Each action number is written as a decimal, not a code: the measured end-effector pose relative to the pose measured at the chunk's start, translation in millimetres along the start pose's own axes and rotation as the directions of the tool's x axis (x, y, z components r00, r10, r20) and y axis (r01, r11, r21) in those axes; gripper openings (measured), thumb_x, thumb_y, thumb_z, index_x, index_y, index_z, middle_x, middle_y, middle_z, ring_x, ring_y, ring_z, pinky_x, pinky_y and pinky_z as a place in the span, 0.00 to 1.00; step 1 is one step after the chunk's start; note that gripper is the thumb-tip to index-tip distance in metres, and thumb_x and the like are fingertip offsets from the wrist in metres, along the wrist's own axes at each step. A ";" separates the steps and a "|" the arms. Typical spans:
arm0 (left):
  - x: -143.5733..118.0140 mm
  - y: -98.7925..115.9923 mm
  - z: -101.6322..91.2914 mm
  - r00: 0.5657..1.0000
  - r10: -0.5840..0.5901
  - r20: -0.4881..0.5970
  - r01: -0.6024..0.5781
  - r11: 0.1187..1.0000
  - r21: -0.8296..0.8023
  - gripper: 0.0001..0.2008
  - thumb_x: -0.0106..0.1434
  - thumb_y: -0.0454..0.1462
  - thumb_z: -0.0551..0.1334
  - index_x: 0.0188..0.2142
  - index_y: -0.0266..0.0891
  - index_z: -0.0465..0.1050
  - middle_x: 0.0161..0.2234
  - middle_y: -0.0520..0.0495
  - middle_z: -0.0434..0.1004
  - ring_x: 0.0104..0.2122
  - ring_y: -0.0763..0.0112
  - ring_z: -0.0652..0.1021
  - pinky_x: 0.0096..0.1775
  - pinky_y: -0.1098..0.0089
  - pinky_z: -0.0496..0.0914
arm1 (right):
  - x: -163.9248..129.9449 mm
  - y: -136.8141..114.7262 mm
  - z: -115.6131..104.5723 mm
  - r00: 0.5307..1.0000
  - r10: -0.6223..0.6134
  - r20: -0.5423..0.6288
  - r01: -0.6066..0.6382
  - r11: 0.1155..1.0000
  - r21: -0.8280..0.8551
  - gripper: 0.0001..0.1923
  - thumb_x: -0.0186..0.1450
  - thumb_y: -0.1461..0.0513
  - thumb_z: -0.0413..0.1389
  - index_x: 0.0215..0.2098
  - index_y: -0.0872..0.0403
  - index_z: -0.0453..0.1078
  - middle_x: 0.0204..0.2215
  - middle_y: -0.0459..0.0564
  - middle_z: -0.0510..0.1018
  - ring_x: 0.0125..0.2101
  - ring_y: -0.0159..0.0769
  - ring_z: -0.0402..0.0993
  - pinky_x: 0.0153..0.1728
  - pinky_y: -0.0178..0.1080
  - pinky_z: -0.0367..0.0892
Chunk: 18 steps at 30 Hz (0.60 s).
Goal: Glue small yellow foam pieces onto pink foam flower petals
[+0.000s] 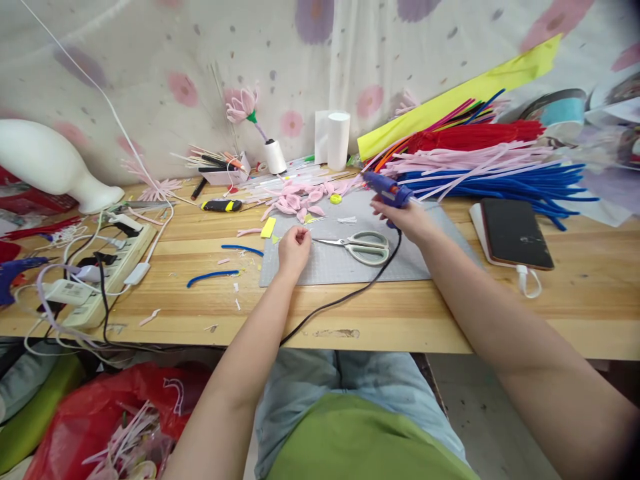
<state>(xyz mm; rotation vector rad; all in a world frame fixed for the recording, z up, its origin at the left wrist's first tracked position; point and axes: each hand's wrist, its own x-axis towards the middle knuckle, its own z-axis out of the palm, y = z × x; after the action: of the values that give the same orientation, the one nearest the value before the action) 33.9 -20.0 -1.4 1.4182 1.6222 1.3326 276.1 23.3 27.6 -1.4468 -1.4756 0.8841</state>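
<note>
My right hand (404, 217) is wrapped round a blue glue gun (387, 189), held above the right part of the grey cutting mat (320, 270). Its black cord (345, 293) runs down over the table's front edge. My left hand (296, 248) is closed, thumb and fingertips pinched together; anything between them is too small to make out. Beside it lie scissors (367, 248) with pale handles, their tips pointing at the left hand. Pink pipe-cleaner petals (300, 199) are heaped at the back of the mat, with a small yellow piece (335, 199) beside them.
Bundles of blue (500, 183), pink and red pipe cleaners lie at the back right. A power strip (113, 280) with tangled cables is on the left. A pink flower (243, 107) stands in a white spool. A black power bank or notebook (517, 230) lies at right.
</note>
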 end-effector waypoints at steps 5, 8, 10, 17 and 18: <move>-2.6 2.9 5.4 0.996 -0.086 0.012 0.087 0.995 -0.058 0.03 0.53 0.35 0.60 0.29 0.39 0.69 0.23 0.53 0.69 0.20 0.76 0.69 0.21 0.76 0.63 | -21.1 -19.5 25.7 0.953 -0.095 0.287 0.115 0.992 -0.052 0.15 0.50 0.53 0.62 0.30 0.55 0.73 0.26 0.47 0.77 0.28 0.33 0.70 0.31 0.35 0.65; -2.8 4.0 5.4 0.996 -0.090 -0.005 0.090 0.995 -0.032 0.03 0.53 0.35 0.60 0.29 0.39 0.69 0.24 0.52 0.69 0.20 0.76 0.69 0.21 0.75 0.64 | -26.7 -20.5 34.6 0.940 -0.141 0.311 0.186 0.975 -0.119 0.13 0.50 0.54 0.62 0.29 0.55 0.74 0.26 0.46 0.77 0.29 0.35 0.71 0.32 0.35 0.64; -2.5 4.4 5.2 0.996 -0.083 -0.010 0.083 0.997 -0.002 0.03 0.53 0.36 0.60 0.29 0.39 0.70 0.24 0.51 0.69 0.20 0.76 0.69 0.20 0.75 0.64 | -26.9 -18.2 36.4 0.941 -0.152 0.304 0.208 0.964 -0.163 0.13 0.50 0.53 0.62 0.27 0.54 0.73 0.25 0.46 0.76 0.28 0.35 0.70 0.30 0.35 0.63; -3.0 5.2 5.1 0.997 -0.072 -0.022 0.073 0.997 0.017 0.02 0.52 0.35 0.61 0.27 0.39 0.70 0.23 0.52 0.69 0.20 0.76 0.68 0.22 0.75 0.63 | -24.8 -10.3 37.9 0.932 -0.192 0.307 0.289 0.905 -0.311 0.14 0.51 0.50 0.61 0.23 0.53 0.70 0.21 0.45 0.74 0.26 0.34 0.69 0.27 0.33 0.61; -3.1 5.2 5.1 0.997 -0.070 -0.022 0.071 0.997 0.016 0.02 0.52 0.35 0.61 0.27 0.39 0.70 0.23 0.52 0.69 0.21 0.76 0.68 0.22 0.75 0.64 | -24.9 -10.5 38.3 0.932 -0.194 0.307 0.294 0.899 -0.325 0.14 0.51 0.50 0.61 0.24 0.53 0.70 0.22 0.45 0.74 0.26 0.34 0.69 0.27 0.34 0.60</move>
<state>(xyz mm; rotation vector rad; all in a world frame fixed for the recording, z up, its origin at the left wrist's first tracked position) 41.1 -21.9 1.4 1.3479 1.6848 1.3009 235.5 0.9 20.4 -1.3929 -2.0670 0.6875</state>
